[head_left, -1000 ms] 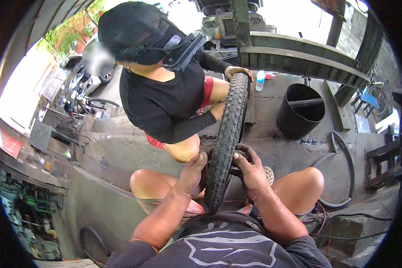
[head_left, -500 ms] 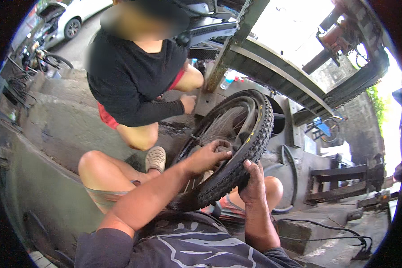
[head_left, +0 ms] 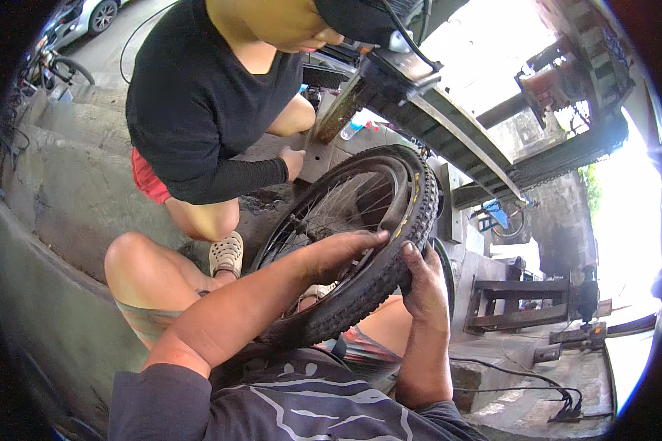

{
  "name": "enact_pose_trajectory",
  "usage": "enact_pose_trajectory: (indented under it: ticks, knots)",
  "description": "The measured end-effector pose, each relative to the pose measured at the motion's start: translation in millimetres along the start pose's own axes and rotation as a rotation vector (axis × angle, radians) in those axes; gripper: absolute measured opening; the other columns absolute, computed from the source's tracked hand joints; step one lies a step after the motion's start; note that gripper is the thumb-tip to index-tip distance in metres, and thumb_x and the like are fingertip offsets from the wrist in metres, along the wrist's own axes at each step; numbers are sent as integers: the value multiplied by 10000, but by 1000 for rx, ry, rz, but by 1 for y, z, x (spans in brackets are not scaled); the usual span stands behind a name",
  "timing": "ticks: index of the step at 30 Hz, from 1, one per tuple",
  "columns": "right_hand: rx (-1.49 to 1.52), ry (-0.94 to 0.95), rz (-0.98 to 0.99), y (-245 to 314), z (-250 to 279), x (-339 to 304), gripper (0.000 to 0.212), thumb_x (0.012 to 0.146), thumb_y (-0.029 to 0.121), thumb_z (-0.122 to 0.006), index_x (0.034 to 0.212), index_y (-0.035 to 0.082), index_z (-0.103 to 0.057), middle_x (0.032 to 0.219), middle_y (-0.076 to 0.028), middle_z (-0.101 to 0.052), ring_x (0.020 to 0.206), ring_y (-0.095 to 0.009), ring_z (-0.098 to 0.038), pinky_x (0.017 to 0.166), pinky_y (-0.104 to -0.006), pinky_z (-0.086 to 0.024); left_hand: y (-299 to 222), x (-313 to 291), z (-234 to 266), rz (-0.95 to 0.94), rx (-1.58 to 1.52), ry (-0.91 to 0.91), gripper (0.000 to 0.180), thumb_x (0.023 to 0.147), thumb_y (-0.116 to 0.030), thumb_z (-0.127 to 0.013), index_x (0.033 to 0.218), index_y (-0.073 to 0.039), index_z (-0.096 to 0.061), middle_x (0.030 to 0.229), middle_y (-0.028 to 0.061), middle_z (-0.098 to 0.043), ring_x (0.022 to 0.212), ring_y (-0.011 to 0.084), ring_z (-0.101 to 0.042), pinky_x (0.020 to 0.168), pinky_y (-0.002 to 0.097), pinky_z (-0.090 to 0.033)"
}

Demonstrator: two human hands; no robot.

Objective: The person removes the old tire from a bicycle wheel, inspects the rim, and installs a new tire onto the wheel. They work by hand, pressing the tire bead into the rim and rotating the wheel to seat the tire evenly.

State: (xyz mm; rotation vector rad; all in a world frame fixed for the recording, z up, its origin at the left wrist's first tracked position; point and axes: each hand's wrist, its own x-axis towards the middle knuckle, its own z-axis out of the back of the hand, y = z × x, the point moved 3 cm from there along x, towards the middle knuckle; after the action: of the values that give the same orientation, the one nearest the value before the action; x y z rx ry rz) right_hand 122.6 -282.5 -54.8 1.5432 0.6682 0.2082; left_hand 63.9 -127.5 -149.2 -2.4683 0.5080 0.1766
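Note:
A spoked bicycle wheel [head_left: 294, 234] stands tilted in front of me between my knees. Its knobby black bicycle tire [head_left: 360, 312] carries yellow marks on the sidewall. Along the right part, the tire's near side stands away from the rim, and a smooth dark band shows inside. My left hand [head_left: 346, 253] reaches across the near side, its fingers closed on the tire's inner edge; the fingertips are partly hidden. From outside, my right hand [head_left: 425, 283] grips the tread, thumb on top and fingers out of sight beneath.
A person in a black top [head_left: 191, 110] crouches at the far left, one hand [head_left: 293, 163] close to the wheel. Beyond it are a metal frame [head_left: 449, 125] and a plastic bottle [head_left: 351, 130]. A low stand [head_left: 518, 301] and black cables [head_left: 515, 375] lie to the right.
My left hand has shifted toward the tire's edge beside my right hand, its fingers drawn closer together. The other person has leaned in nearer. My view has moved slightly right.

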Motion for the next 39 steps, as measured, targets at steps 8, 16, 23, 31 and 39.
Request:
enact_pose_trajectory:
  ticks: [8,16,23,31,39]
  knots:
    - [-21,47,47,7,-12,11,601,857,244,-867,1318,-61,-631,1176,-141,-747,1000,-240,-729,958,-383,-570,4,9,5,-154,-49,-125,507,1053,-460,-695,1332,-40,-642,1089,130,-738,911,238,-756,777,425,-644]
    - [-59,71,165,-7,-9,9,854,824,472,-923,1389,-65,-574,1189,-149,-714,1035,-255,-722,954,-404,-585,19,15,6,-244,125,-167,478,1012,-441,-730,1173,8,-715,932,91,-756,703,172,-718,634,351,-588]
    - [-169,146,119,3,-7,12,879,855,490,-920,1416,-78,-552,1266,-148,-704,1075,-249,-717,997,-396,-565,-32,-7,18,-50,959,-213,571,981,-487,-722,1181,45,-779,990,168,-799,888,220,-736,838,405,-578]
    - [101,158,90,-15,-16,23,853,810,420,-952,1396,-59,-558,1198,-135,-714,1064,-259,-718,992,-403,-577,-27,-17,29,-367,989,-351,570,1007,-481,-690,1192,53,-769,1092,257,-777,1017,347,-744,947,435,-558]
    - [195,95,101,-27,-32,24,837,870,308,-868,1526,7,-445,1225,-140,-681,1094,-271,-710,974,-422,-602,-2,-19,26,-416,564,-393,590,1099,-513,-601,1228,46,-736,1108,177,-754,1019,257,-722,939,368,-560]
